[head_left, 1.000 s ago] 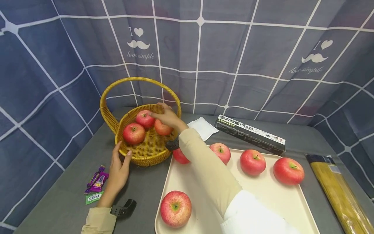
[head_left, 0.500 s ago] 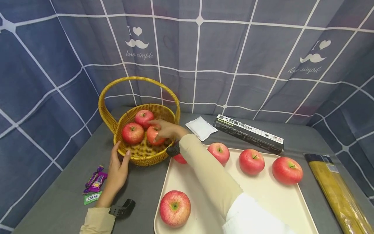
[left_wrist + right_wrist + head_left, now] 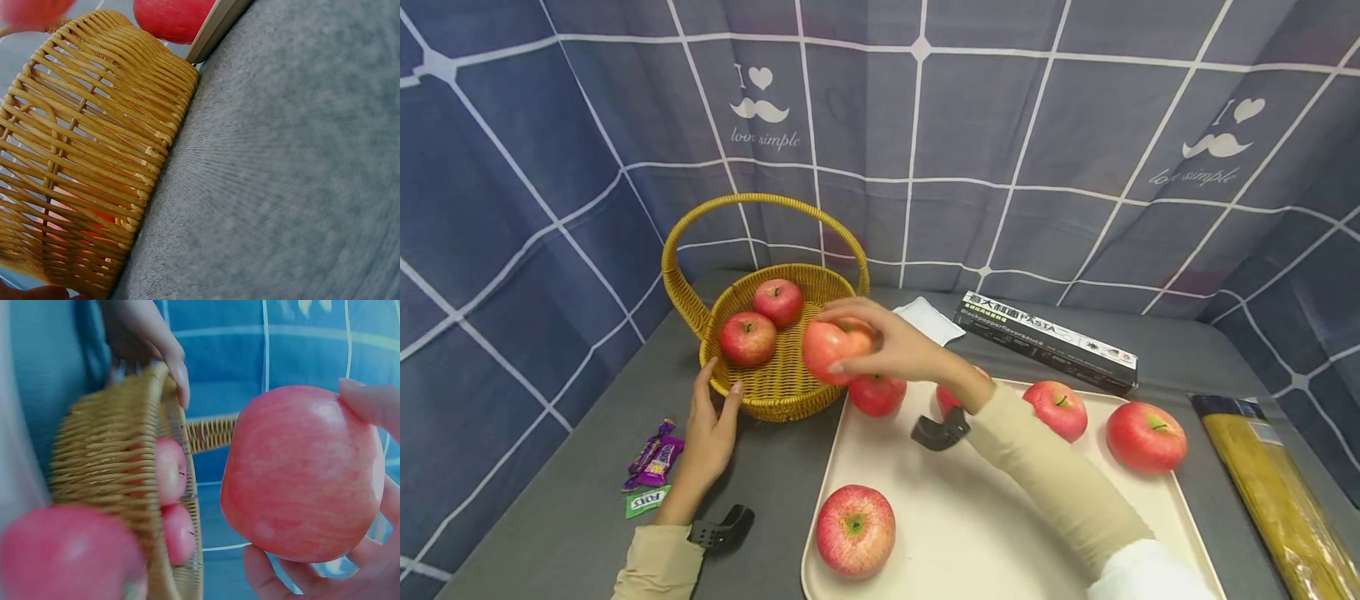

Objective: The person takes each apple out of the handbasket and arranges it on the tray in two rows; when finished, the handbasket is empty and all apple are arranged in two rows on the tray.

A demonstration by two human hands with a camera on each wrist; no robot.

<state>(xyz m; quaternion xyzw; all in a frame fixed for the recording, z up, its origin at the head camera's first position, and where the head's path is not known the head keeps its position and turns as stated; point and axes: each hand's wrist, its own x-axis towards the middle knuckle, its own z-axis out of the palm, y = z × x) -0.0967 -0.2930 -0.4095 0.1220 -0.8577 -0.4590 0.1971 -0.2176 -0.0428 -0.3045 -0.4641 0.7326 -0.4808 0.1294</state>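
Note:
My right hand [image 3: 902, 342] grips a red apple [image 3: 826, 350] above the right rim of the yellow wicker basket [image 3: 786, 408]. In the right wrist view the fingers and thumb wrap round this apple [image 3: 300, 475], clear of the basket's side. My left hand [image 3: 710, 429] rests its fingertips against the basket's front left rim. Inside the basket lie two apples, one at the left [image 3: 748, 339] and one farther back [image 3: 778, 302]. In the left wrist view the basket's woven wall [image 3: 94, 137] fills the left part, and only a bit of the left hand shows at the bottom corner.
A cream tray [image 3: 955, 517] at the right bears several apples, one near its front left corner [image 3: 855, 532]. Behind it are a white packet [image 3: 929, 321] and a black pasta box [image 3: 1045, 342]. Bagged noodles [image 3: 1273, 492] lie far right; purple sweets [image 3: 655, 460] and a green one [image 3: 646, 501] lie left.
My right hand has reached into the basket, taken hold of an apple and lifted it up and right over the rim. The left hand has stayed on the basket.

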